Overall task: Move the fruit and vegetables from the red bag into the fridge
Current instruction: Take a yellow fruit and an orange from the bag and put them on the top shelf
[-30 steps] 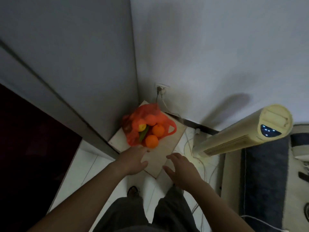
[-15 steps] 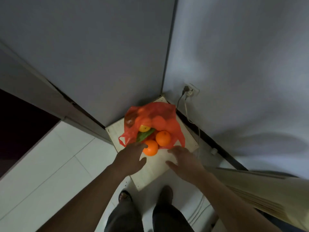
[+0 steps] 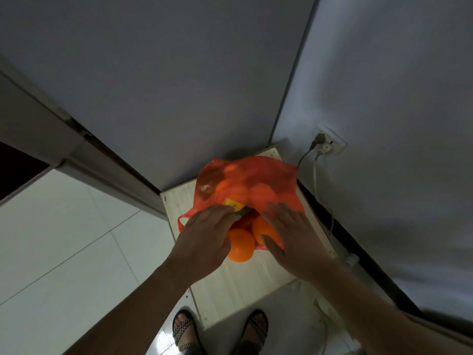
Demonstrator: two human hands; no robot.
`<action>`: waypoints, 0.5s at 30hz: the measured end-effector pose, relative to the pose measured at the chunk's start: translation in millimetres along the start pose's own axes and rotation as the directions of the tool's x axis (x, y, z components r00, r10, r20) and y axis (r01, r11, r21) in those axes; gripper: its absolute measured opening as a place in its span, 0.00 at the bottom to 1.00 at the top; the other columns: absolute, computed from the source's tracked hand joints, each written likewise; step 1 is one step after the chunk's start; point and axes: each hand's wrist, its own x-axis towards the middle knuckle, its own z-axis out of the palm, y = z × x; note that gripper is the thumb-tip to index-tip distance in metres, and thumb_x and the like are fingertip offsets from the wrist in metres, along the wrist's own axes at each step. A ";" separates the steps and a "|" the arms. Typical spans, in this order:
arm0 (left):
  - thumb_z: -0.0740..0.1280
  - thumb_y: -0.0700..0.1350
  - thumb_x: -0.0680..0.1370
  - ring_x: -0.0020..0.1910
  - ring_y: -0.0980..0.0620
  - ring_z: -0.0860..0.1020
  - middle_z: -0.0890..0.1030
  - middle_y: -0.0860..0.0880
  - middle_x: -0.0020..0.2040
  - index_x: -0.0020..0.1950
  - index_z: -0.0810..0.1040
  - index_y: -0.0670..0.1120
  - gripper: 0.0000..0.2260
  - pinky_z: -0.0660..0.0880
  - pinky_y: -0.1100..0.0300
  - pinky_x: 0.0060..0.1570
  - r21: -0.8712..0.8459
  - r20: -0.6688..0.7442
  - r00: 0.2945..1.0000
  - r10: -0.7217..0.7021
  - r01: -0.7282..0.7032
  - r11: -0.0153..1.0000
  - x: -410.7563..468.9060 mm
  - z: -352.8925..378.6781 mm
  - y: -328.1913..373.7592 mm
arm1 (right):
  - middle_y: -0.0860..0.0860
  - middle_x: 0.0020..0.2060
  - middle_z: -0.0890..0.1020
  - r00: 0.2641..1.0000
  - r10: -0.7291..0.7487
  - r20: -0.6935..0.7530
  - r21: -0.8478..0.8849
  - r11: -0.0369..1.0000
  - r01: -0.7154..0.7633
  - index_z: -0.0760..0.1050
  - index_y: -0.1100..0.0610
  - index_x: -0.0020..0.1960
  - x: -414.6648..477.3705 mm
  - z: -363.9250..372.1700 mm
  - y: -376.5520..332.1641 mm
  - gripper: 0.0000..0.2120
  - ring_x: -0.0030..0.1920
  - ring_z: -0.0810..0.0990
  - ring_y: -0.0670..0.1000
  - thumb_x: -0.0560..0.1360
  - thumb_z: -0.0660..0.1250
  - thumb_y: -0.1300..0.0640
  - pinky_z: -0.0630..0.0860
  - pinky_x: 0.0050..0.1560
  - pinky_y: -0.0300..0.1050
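Observation:
A red plastic bag lies open on a pale wooden board in the corner beside the fridge's grey side. Oranges spill from its mouth: one lies nearest me, another sits just behind it. A yellow fruit and a green vegetable show deeper inside. My left hand reaches over the bag's left edge, fingers extended over the front orange and the green vegetable. My right hand hovers with spread fingers over the bag's right side and the second orange.
A wall socket with a plug and cables hangs on the wall to the right. White floor tiles stretch to the left. My sandalled feet stand at the board's near edge. The dark gap of the fridge front shows far left.
I have leaned closer to the bag. Both hands have moved forward from the board's near part onto the bag's mouth and the oranges.

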 end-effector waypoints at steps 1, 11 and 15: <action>0.63 0.50 0.70 0.57 0.47 0.79 0.79 0.48 0.59 0.61 0.75 0.49 0.20 0.77 0.50 0.53 0.024 0.002 1.000 0.024 -0.024 0.999 2.5 4.4 -5.5 | 0.52 0.71 0.67 1.000 -0.018 0.011 -0.027 0.999 0.018 0.62 0.51 0.70 3.3 3.4 -0.2 0.25 0.70 0.65 0.58 0.79 0.46 0.40 0.65 0.64 0.66; 0.50 0.67 0.74 0.74 0.49 0.56 0.55 0.49 0.77 0.76 0.50 0.51 0.34 0.58 0.51 0.68 0.138 0.130 0.991 -0.021 0.003 0.990 47.9 33.2 -58.5 | 0.45 0.76 0.42 0.997 0.062 0.035 -0.026 0.998 -0.061 0.41 0.49 0.76 61.8 24.8 21.0 0.41 0.76 0.42 0.51 0.69 0.28 0.30 0.52 0.72 0.56; 0.51 0.67 0.71 0.72 0.45 0.62 0.60 0.46 0.75 0.76 0.53 0.48 0.38 0.67 0.46 0.66 0.083 0.140 0.990 -0.001 -0.011 0.996 69.9 40.4 -67.8 | 0.48 0.76 0.45 0.996 0.066 0.052 -0.004 0.998 -0.066 0.41 0.51 0.76 85.7 24.3 32.1 0.43 0.76 0.43 0.52 0.68 0.32 0.27 0.49 0.75 0.52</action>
